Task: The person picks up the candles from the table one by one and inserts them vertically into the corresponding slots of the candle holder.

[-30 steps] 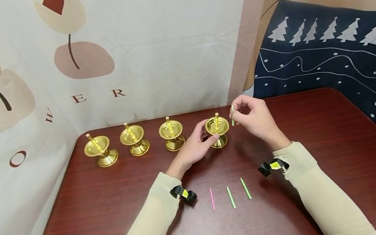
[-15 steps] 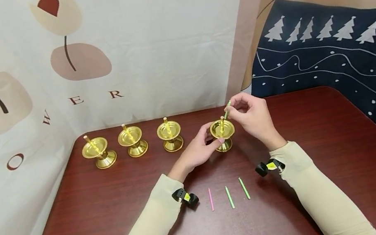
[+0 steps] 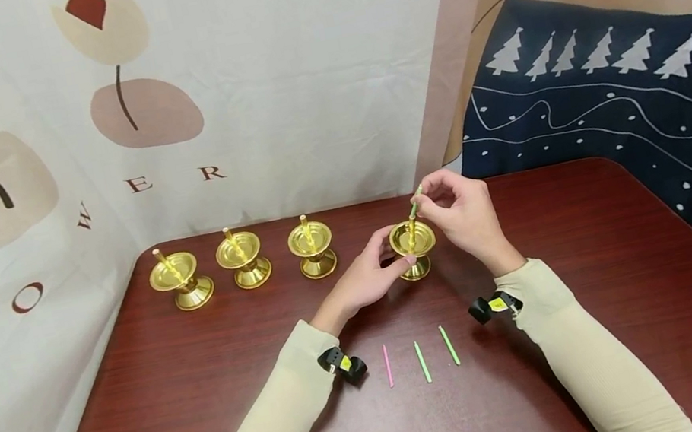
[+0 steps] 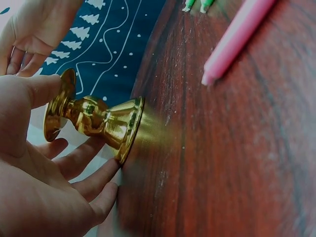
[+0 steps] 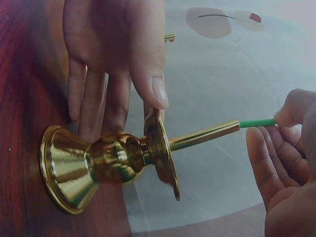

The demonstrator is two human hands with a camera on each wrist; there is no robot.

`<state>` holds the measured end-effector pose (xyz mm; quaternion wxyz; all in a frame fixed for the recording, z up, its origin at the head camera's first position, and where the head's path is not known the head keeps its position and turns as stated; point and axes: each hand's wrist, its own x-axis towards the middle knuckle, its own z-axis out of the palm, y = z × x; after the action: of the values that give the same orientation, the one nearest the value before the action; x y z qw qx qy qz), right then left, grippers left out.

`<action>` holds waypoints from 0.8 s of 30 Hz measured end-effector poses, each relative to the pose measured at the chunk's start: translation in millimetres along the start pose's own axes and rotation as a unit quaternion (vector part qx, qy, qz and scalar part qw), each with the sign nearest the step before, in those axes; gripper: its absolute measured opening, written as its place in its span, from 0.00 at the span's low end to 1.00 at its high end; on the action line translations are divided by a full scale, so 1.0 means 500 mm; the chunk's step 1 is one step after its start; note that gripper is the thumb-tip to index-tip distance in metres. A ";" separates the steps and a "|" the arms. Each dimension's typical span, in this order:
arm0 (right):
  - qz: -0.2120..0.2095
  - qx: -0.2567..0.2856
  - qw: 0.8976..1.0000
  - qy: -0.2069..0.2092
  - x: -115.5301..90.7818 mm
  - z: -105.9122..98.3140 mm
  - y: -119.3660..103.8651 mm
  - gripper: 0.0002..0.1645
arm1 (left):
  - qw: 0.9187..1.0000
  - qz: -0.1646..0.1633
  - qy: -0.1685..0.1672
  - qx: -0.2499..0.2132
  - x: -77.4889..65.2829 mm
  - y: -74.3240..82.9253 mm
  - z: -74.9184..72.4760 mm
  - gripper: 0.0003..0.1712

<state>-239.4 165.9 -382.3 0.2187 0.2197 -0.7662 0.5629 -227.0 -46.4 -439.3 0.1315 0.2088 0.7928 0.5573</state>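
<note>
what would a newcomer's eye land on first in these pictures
Probably the shiny gold candlestick held by the left hand, where the right hand pinches a slim green candle at the mouth of its tube. Next, three matching candlesticks standing in a row to its left, and one pink candle beside two loose green ones on the table nearer the person.

a shiny gold candle holder (image 5: 118, 157), with a flared foot, rounded stem, shallow dish and slim central tube, stands upright on the bench (image 3: 273, 352), its dish held by the left hand (image 3: 369, 270). a thin green candle (image 5: 257, 123), pinched in the right hand (image 3: 465, 214), lines up with the tube, its end at the mouth.
</note>
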 end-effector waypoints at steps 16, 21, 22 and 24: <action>-0.044 -0.044 0.998 -0.018 0.001 -0.002 -0.002 0.03 | 1.000 0.001 -0.004 -0.004 -0.001 0.004 -0.002 0.39; -0.050 -0.060 0.997 -0.022 0.003 0.000 -0.006 0.03 | 1.000 0.000 -0.004 -0.006 -0.001 0.003 -0.003 0.39; -0.050 -0.064 0.996 -0.023 0.003 0.000 -0.007 0.04 | 1.000 0.001 -0.005 -0.005 -0.001 0.004 -0.003 0.39; -0.050 -0.070 0.996 -0.024 0.004 0.000 -0.010 0.04 | 1.000 0.000 -0.006 -0.004 -0.001 0.005 -0.003 0.39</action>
<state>-238.3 164.5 -377.4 0.2429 0.2558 -0.7970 0.4903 -226.6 -47.2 -436.6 0.1366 0.2115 0.7897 0.5595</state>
